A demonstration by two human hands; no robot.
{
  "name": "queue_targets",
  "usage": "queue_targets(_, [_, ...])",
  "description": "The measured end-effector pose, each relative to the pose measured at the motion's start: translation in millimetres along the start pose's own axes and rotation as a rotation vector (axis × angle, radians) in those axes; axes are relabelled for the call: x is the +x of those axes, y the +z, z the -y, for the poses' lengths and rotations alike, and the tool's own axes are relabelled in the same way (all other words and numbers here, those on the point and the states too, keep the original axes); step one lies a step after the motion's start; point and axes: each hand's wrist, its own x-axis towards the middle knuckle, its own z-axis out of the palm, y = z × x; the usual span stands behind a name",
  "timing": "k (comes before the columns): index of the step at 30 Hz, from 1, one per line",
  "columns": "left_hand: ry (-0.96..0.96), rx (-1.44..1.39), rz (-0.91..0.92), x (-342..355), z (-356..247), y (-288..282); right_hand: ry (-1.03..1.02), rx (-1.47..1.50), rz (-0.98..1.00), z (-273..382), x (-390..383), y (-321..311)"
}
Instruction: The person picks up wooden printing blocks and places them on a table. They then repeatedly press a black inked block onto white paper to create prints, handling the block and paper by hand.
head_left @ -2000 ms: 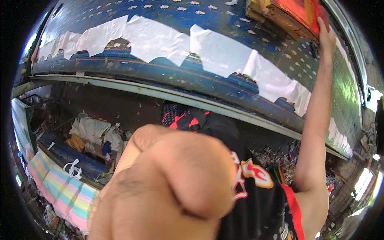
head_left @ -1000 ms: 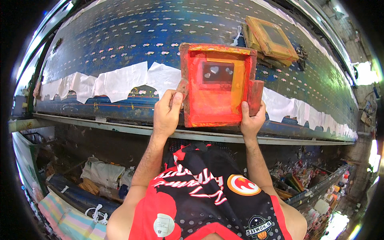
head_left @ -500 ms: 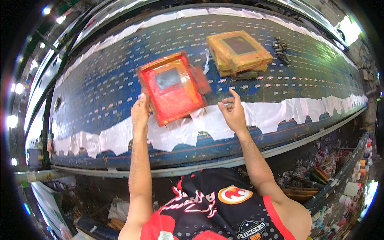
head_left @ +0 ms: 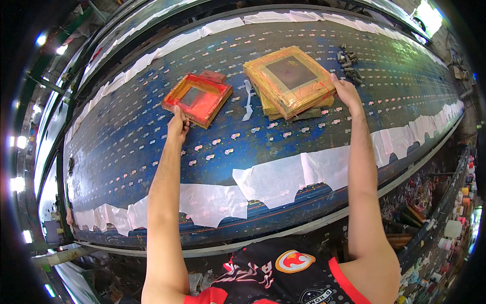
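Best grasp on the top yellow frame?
Probably the outer rim of the yellow frame, at its left and right corners, coming from both sides. It sits atop other frames, so its edges stand above the table; the dark panel looks better left untouched. The right grip is at the right corner.

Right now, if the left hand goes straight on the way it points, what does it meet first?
The red frame: the left hand's thumb looks to be on its near rim, so there is no visible gap. Whether the frame sits flat or slightly raised is unclear.
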Motion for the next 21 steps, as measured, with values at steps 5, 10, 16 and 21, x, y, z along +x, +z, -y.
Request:
queue_targets(5, [0.026,-0.142,-0.077,18.7,23.0,-43.5,0.088,-0.039,0.092,31.3,3.1,-5.2])
queue_targets(10, [0.109,-0.37,-0.229,42.1,11.1,-132.1,-0.041,0.081,0.061,80.0,-14.1,-3.9])
queue_targets(16, [0.05,-0.38,-0.249,39.9,-7.9,-234.4,-0.075,0.335,0.199,160.8,-38.0,39.2])
queue_targets(21, [0.152,-0.502,0.047,32.6,-27.5,-265.5,-0.142,0.414,0.277,217.5,-33.0,98.9])
